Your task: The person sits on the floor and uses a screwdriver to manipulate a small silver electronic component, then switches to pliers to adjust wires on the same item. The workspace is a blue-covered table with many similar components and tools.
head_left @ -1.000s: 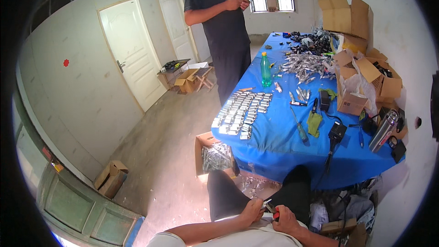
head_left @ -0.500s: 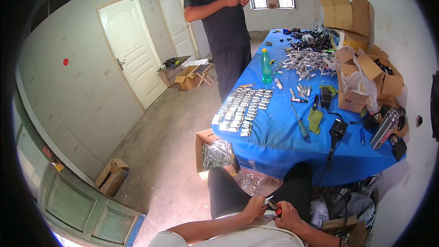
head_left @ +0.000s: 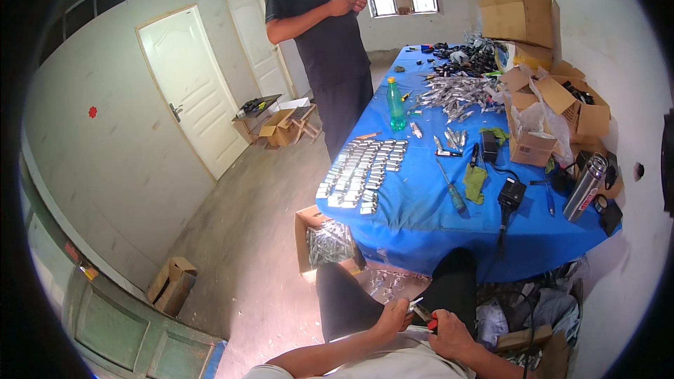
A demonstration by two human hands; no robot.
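Note:
Over my lap, my left hand [head_left: 394, 318] is closed on a small whitish, silvery piece [head_left: 415, 302] whose tip sticks out past the fingers. My right hand [head_left: 451, 335] grips red-handled pliers [head_left: 433, 323]; their metal jaws point toward the piece and come close to it or touch it, which I cannot tell. Ahead of me is a table under a blue cloth [head_left: 414, 228]. Near its left corner lie rows of short silver metal parts [head_left: 361, 168]. A screwdriver [head_left: 453, 191] and a green cloth [head_left: 474, 184] lie to their right.
A cardboard box [head_left: 303, 238] of metal pieces stands on the floor by my left knee. Farther back are a green bottle [head_left: 396, 107], a heap of grey parts [head_left: 460, 95] and open cartons [head_left: 530, 133]. A steel flask [head_left: 585, 188] stands right. A person [head_left: 319, 49] stands beyond the table's left side.
The view has shifted slightly, so the table and person sit a little farther left. My hands stay together over my lap, still holding the piece and the pliers.

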